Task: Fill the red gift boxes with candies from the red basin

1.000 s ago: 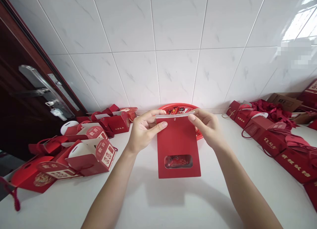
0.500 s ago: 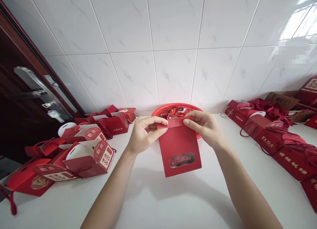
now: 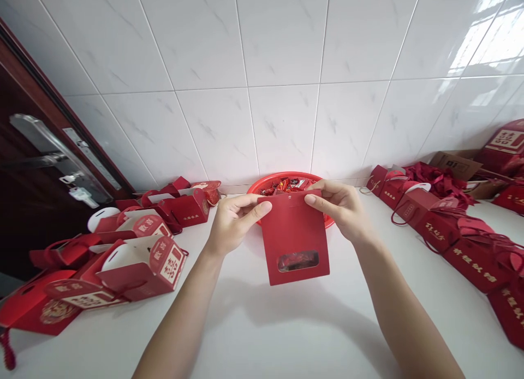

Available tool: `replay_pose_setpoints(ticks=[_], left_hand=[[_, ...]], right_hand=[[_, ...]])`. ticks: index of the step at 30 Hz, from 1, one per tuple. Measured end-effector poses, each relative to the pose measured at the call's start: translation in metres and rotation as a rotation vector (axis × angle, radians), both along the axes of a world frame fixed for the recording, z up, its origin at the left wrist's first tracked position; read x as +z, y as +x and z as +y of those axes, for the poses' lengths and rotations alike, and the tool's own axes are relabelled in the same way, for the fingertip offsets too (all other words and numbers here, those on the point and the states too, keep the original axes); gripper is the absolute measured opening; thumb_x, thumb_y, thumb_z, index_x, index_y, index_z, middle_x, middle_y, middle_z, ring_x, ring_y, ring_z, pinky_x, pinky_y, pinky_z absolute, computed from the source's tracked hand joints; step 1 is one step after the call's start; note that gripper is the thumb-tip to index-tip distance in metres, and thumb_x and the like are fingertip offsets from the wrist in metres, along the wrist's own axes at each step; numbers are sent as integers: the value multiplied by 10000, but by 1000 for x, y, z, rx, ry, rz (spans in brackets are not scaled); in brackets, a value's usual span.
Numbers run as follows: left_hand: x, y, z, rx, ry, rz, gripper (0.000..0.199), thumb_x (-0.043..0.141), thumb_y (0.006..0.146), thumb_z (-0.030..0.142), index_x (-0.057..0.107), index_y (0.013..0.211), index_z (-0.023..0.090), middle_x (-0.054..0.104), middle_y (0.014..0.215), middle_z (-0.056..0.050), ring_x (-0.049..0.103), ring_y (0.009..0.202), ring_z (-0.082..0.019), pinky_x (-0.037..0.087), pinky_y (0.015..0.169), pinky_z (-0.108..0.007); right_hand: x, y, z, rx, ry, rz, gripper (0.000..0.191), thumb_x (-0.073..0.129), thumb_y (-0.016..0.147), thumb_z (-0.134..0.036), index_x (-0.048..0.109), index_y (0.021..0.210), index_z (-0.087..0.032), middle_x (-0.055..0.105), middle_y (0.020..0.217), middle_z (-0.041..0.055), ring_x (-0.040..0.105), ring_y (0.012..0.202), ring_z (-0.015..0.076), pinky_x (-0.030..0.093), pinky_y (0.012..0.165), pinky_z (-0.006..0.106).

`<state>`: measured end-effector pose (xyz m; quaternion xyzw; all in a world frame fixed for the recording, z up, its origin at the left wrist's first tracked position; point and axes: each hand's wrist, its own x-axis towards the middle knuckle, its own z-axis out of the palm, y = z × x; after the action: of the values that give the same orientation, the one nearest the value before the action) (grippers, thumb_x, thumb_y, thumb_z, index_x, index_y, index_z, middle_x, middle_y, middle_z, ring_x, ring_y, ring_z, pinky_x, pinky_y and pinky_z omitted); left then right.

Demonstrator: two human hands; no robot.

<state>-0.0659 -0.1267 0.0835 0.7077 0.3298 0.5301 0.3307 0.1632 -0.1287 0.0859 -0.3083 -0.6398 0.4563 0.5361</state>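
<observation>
A flat-faced red paper gift bag (image 3: 292, 226) hangs between my hands above the white table. Low on its front is a clear window, through which wrapped pieces show. My left hand (image 3: 235, 220) pinches the bag's upper left corner between thumb and fingers. At the upper right corner, my right hand (image 3: 338, 207) has the same kind of pinch. The top edge looks even, with a small hole near its middle. Partly hidden behind the bag is a red plastic basket (image 3: 256, 186) with wrapped sweets (image 3: 286, 185) in it.
Several red gift boxes (image 3: 139, 270), some with open lids, stand at the left by a dark door (image 3: 24, 204) with keys. More red boxes (image 3: 438, 231) line the right side, with a cardboard box (image 3: 454, 166) behind. A white tiled wall (image 3: 282, 128) backs the table.
The strip folded over at the bag's top no longer shows; the front now runs smooth to the top edge. Both hands still grip the corners. The view has shifted slightly.
</observation>
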Motion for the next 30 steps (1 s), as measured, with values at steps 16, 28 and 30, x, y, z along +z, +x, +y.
replay_pose_setpoints(ticks=[16, 28, 30], left_hand=[[-3, -1, 0, 78, 68, 64, 299, 718, 853, 459, 787, 803, 172, 678, 656, -21, 602, 620, -152, 508, 548, -247], [-2, -4, 1, -64, 18, 3, 320, 767, 837, 338, 742, 1124, 197, 777, 1091, -91, 730, 1035, -238, 612, 926, -365], [-1, -6, 1, -45, 40, -6, 269, 760, 842, 332, 752, 1070, 190, 779, 1060, -91, 734, 1009, -231, 611, 932, -369]], right_hand=[[4, 19, 1, 12, 154, -334, 473, 658, 838, -659, 711, 799, -190, 595, 698, 29, 538, 665, 165, 419, 535, 283], [14, 45, -2, -335, 300, -226, 411, 707, 848, -542, 629, 642, -196, 377, 515, -43, 314, 475, 88, 243, 443, 270], [14, 56, -2, -466, 320, -166, 389, 735, 831, -526, 634, 648, -198, 390, 515, -43, 325, 453, 86, 233, 431, 273]])
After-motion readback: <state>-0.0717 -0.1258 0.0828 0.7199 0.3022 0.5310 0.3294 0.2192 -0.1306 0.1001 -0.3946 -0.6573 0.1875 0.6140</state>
